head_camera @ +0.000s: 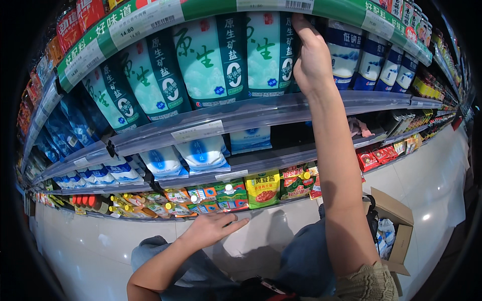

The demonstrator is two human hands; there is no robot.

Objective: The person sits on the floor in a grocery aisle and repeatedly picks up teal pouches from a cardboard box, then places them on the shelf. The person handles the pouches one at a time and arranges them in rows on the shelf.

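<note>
My right hand [313, 56] reaches up to the shelf, against the right side of a teal salt bag [268, 56]. Its fingertips pass behind the green shelf strip [211, 9], so I cannot tell whether they grip anything. Left of that bag stand several matching teal bags, among them a wide one [205, 64]. White and blue salt bags [343, 54] are just to the right of the hand. Lower down, my left hand [211, 229] hovers palm down with nothing in it, fingers apart, in front of the bottom shelf's spouted pouches [230, 193].
White refined-salt bags [203, 153] occupy the middle shelf, near a crumpled pink item [359, 127]. A yellow sauce pouch [262, 188] stands on the bottom shelf. An open cardboard box [402, 244] holding plastic-wrapped goods sits on the tiled floor [94, 240], right of my knees.
</note>
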